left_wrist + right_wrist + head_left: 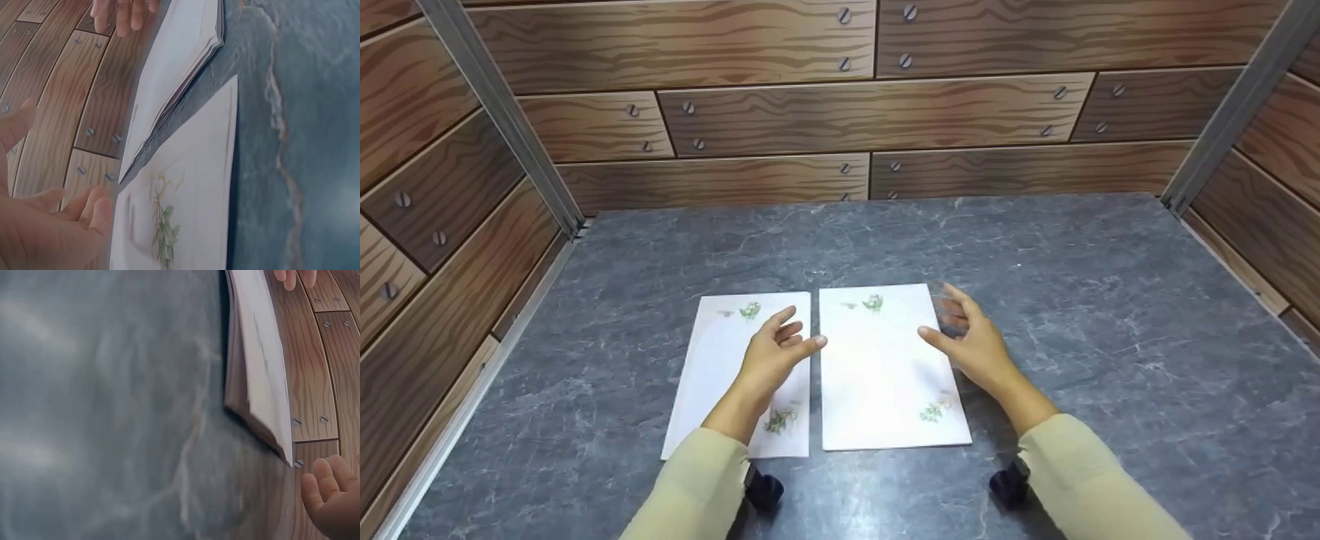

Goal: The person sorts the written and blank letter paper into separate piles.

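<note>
The right-hand stack of paper (877,375) lies flat on the table (900,240), between the two hands, with its long sides running away from the person. The left hand (771,356) is above the thinner left-hand paper (716,382), and its thumb tip overlaps the near stack's left edge in the head view. The right hand (979,346) is at the stack's right side: the thumb reaches over that edge, while the fingers extend outside it, above the table.

Each grip is loosely spread, with a clear gap between thumb and relaxed fingers, and neither has hold of anything. In the right wrist view the fingers are apart from the stack; whether the left thumb touches paper, I cannot tell.

The two papers lie side by side with a narrow strip of table between them. Both carry green plant prints (934,411) near the upper left and lower right. The left wrist view shows several layers along the stack's edge. Pale sleeves (694,480) cover the forearms, with a dark device (765,491) at each wrist.
</note>
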{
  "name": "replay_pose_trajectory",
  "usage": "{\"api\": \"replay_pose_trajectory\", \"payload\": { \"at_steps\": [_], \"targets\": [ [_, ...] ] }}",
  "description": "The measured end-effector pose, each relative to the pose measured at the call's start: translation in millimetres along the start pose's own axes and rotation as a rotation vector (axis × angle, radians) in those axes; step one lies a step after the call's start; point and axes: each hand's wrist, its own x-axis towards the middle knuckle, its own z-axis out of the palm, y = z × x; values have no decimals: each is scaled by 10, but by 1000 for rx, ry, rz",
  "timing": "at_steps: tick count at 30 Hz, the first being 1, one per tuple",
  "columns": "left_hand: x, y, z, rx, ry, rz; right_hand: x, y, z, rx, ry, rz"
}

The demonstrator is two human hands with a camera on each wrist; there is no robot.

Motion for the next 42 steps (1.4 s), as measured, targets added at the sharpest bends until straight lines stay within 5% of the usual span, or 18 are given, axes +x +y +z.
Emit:
{"api": "replay_pose_trajectory", "payload": {
  "at_steps": [16, 42],
  "targets": [
    [-11, -6, 92, -30, -86, -37, -77, 80, -111, -67, -13, 81],
    [-21, -65, 166, 6, -88, -79, -122, 124, -67, -74, -64, 172]
  ]
}}
